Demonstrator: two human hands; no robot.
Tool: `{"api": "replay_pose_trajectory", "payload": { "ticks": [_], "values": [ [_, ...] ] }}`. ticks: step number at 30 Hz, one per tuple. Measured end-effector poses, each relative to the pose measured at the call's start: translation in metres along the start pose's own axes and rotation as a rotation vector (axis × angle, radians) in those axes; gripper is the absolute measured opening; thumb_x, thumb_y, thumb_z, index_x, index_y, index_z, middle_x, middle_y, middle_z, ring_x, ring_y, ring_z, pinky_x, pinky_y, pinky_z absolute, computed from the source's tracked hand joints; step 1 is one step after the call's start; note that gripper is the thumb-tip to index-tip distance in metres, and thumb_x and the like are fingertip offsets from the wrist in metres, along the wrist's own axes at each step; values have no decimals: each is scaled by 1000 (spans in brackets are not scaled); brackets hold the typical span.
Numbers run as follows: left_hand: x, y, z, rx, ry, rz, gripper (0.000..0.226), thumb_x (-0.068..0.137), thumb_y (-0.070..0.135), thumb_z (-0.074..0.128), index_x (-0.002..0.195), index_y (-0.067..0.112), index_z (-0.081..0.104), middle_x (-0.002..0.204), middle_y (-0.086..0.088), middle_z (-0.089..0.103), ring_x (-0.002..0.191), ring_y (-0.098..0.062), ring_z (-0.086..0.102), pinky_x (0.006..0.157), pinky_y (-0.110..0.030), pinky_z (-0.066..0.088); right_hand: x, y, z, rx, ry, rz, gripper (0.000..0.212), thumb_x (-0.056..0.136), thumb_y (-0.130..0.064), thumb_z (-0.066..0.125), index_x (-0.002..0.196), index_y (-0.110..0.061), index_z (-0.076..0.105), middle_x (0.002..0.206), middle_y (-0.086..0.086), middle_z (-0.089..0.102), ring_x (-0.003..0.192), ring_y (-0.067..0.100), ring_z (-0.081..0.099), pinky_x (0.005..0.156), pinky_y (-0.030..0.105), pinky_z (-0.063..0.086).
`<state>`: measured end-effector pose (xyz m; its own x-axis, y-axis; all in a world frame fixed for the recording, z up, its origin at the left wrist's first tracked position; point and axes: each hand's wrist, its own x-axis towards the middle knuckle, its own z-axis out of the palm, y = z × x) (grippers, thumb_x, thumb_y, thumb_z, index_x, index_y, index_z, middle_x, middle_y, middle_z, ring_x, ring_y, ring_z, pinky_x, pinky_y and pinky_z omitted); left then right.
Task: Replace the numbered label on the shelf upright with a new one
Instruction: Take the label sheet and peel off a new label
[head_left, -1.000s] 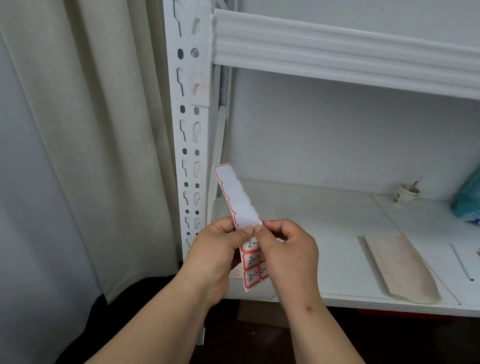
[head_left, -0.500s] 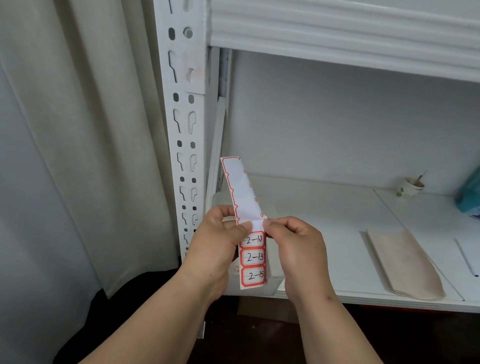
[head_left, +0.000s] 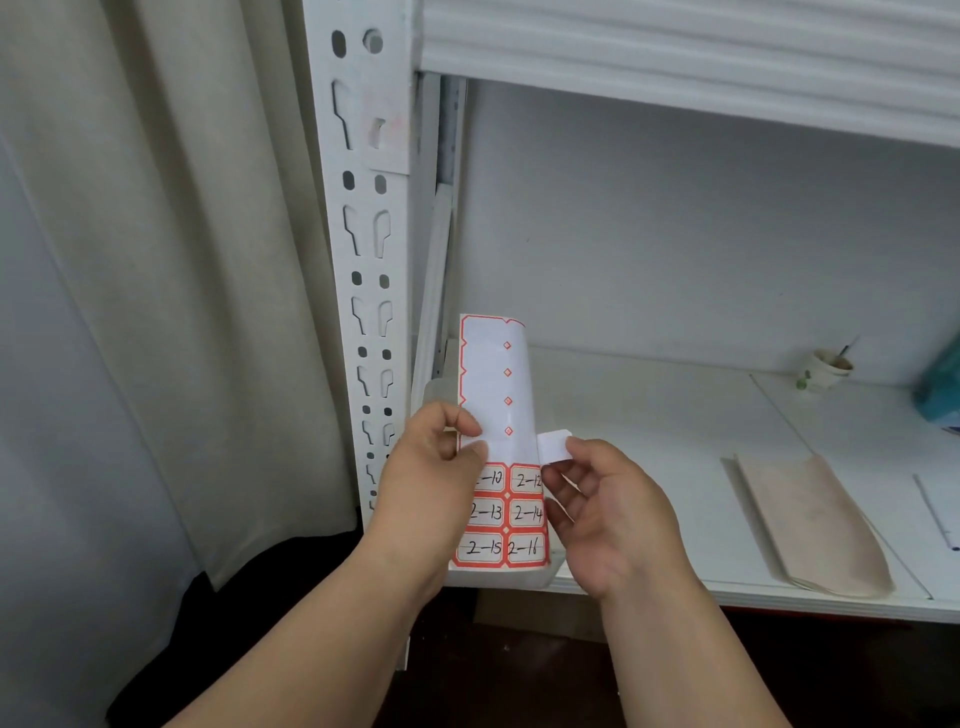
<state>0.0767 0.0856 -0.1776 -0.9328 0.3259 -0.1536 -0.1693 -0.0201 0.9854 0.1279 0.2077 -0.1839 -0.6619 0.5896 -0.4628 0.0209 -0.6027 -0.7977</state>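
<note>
The right hand (head_left: 608, 514) pinches a small label (head_left: 555, 446) between thumb and fingertips, its blank adhesive back facing the viewer, so the number on it cannot be read. The label is held by one end, probably to keep most of the sticky side free of skin and ready to press down. Just to the left of this hand, the left hand (head_left: 434, 462) grips a label sheet (head_left: 498, 447) upright, thumb across the front and fingers curled behind it. The sheet's upper part is stripped backing with only red border trim remaining; below the left thumb, six handwritten labels remain, reading roughly 2-10, 2-12, 2-13, 2-14, 2-15 and 2-16. Holding the sheet steady seems to give the other hand something firm to peel against. Above and to the left of both hands rises the white slotted shelf upright (head_left: 363, 234). High on it sits a pale rectangular patch with faint pink marks (head_left: 387, 130), likely the spot for the new label, though whether that is an old label or residue cannot be told. To the right of the right hand, on the shelf board (head_left: 649, 441), lie a folded brown paper bag (head_left: 810, 519), a pen (head_left: 935, 514), a paper cup (head_left: 826, 369) and a teal package (head_left: 943, 384). A beige curtain (head_left: 156, 260) hangs left of the upright.
</note>
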Motion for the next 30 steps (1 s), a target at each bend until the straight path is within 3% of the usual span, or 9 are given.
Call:
{"api": "replay_pose_trajectory", "payload": {
  "ticks": [3,6,11,13,17,19,25,28,30],
  "values": [
    [1,-1,-1,11,29,-31,23,100,9,50,87,18,66,80,6,74,64,-12,73,49,-27,57,-2,-2,-1,68,16,-25,8,89,-16,59,90,-11,64,72,2,69,68,16,63,67,31,49],
    [3,-4,-1,24,20,-73,29,101,11,48,88,27,69,89,5,74,65,-11,74,52,-27,58,-7,-1,1,38,37,-129,8,91,-18,58,91,-13,65,77,1,69,71,15,65,63,30,49],
    [-2,0,8,-33,-105,-76,12,97,17,58,97,11,69,93,-9,75,80,-24,75,68,-37,62,-15,11,8,-488,74,-585,14,91,-26,60,79,-24,67,80,-7,70,70,4,66,59,16,48],
    [-3,1,11,-110,-146,-69,22,94,25,62,97,4,68,94,-17,74,86,-31,73,76,-45,60,-15,18,9,-692,82,-823,12,89,-27,62,78,-24,65,87,-8,64,77,0,61,63,9,43],
    [0,0,8,-195,-169,-86,28,92,24,64,96,-3,69,96,-20,74,92,-38,72,86,-49,57,-10,29,5,-914,50,-1096,15,85,-37,56,85,-25,66,89,-13,58,81,6,59,71,22,50],
    [1,-1,5,-214,-167,-107,25,93,19,62,97,-5,70,97,-22,74,94,-38,71,88,-47,57,-8,29,2,-908,35,-1109,13,81,-36,62,86,-25,67,90,-13,59,84,7,60,72,25,53],
    [5,0,0,-186,-108,-171,19,94,14,57,98,4,73,95,-14,76,93,-37,72,91,-54,55,-12,23,-1,-747,-32,-896,13,80,-31,71,89,-27,62,98,-13,59,94,-1,59,69,5,47],
    [5,5,-1,-196,-106,-215,18,95,19,59,105,8,69,96,-11,77,89,-33,74,90,-55,55,-6,15,-1,-629,137,-654,19,88,-33,62,107,-34,56,118,-11,54,103,9,60,75,24,54],
    [5,7,-2,-198,-122,-239,16,95,21,60,104,11,67,94,-10,77,88,-33,74,89,-55,55,-4,9,-2,-558,100,-380,35,92,-33,59,125,-32,49,125,-8,56,94,13,66,67,30,55]
  ]
}}
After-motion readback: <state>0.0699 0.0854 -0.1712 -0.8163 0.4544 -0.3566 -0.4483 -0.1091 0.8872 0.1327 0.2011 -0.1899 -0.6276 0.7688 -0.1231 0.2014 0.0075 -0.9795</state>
